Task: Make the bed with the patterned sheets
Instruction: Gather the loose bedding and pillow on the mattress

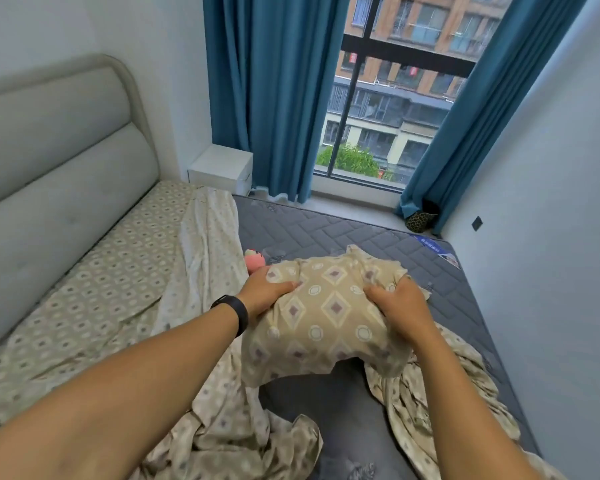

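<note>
Against the left wall stands one padded grey headboard (59,161); below it, one beige diamond-patterned sheet (94,289) covers part of one quilted grey mattress (361,233). One pink plush toy (255,263) lies mid-bed. Left hand (265,294) and right hand (404,308) each grip a bunched fold of sheet. Two blue curtains (274,91) flank one window (395,88).

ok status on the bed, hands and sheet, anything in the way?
Left hand and right hand both grip bunched patterned sheet. Grey mattress mostly bare, sheet flat only by headboard. Pink toy on mattress, in the way.
</note>
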The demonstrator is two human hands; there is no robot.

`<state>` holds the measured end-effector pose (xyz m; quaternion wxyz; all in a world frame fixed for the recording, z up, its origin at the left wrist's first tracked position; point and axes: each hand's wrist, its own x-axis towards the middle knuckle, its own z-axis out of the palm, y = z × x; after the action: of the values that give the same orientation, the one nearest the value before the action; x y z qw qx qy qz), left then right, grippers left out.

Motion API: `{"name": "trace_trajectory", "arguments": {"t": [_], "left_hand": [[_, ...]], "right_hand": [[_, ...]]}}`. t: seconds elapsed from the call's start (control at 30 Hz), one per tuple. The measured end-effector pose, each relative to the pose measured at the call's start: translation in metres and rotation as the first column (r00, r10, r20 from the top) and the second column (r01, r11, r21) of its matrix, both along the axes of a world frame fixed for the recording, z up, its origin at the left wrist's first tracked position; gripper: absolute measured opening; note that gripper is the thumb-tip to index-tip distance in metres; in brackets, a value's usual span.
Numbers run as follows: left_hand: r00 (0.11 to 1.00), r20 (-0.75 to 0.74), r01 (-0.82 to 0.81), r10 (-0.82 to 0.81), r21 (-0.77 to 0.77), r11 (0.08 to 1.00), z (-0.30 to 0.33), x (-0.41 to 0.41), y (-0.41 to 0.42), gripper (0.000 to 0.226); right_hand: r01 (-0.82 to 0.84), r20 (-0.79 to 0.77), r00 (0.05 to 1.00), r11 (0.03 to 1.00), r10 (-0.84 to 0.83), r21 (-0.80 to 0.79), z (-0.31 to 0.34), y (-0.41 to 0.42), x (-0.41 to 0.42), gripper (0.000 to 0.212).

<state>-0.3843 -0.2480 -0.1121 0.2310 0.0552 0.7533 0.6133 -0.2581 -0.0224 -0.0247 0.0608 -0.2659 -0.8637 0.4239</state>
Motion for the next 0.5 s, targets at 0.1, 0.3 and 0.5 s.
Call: {"name": "trace_trajectory", "arguments": {"t": [0.1,0.3,0.5], "left_hand": [[0.996,-0.005,-0.088,0.088,0.018,0.996,0.015,-0.023,-0.062,0.063],[0.961,-0.098,-0.261,0.258,-0.026,0.965,0.044,-0.078,-0.204,0.072],[0.876,-0.144,-0.472,0.46,-0.062,0.879,0.033,-0.112,-0.345,0.087]], "right_hand": [[-0.041,-0.037,0.998,0.998,0.042,0.039,0.007,-0.051,-0.028,0.033],[-0.211,-0.049,0.976,0.977,0.213,0.042,0.013,-0.17,-0.101,0.03],[-0.368,-0.061,0.926,0.927,0.372,0.072,-0.005,-0.308,-0.179,0.027]]}}
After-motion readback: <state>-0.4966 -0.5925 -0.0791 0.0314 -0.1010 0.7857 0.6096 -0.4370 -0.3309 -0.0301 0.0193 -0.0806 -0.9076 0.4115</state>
